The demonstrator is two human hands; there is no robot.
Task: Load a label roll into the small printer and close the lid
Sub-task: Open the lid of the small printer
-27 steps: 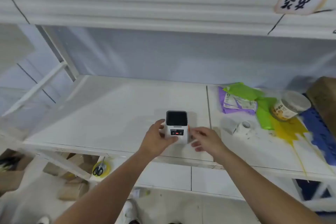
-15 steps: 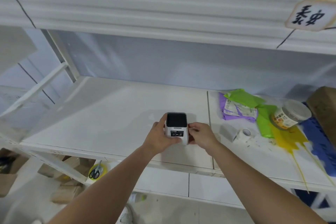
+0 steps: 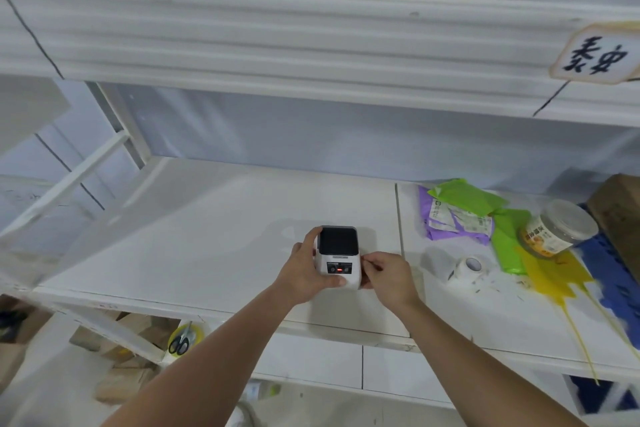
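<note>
Nearest, at the shelf's (image 3: 173, 253) front edge, the left hand (image 3: 304, 274) wraps the printer's (image 3: 337, 258) left side, thumb across its front, while the right hand (image 3: 388, 276) pinches with curled fingers at its right edge, perhaps at a lid catch, though I cannot tell. The printer looks light, rigid and smooth, best steadied by its sides; its dark lid is down. Farther right, well apart from both hands, the roll (image 3: 469, 267) lies untouched, light and easily crushed, best taken by its rim.
</note>
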